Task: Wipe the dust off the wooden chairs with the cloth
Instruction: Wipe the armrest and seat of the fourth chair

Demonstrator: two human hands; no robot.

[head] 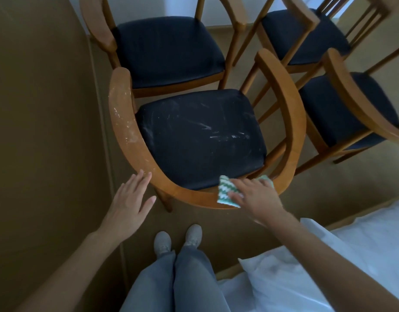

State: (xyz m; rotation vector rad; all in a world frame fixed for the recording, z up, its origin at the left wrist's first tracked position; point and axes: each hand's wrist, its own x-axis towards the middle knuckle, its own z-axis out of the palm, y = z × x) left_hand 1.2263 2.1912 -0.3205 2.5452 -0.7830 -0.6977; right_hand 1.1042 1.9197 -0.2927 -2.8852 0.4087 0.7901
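A wooden chair (124, 122) with a curved backrest and a dark, dust-streaked seat stands right in front of me. White dust marks cover the left part of its rail. My right hand (254, 197) presses a green-and-white cloth (227, 192) flat onto the near curve of the backrest. My left hand (128, 203) is spread with straight fingers, its fingertips touching the rail's outer edge at the lower left.
Three more wooden chairs with dark seats stand behind (167, 48) and to the right (306, 34) (342, 113). A brown wall (41, 131) rises close on the left. White plastic sheeting (351, 255) lies at lower right. My legs and shoes (178, 242) stand on the floor.
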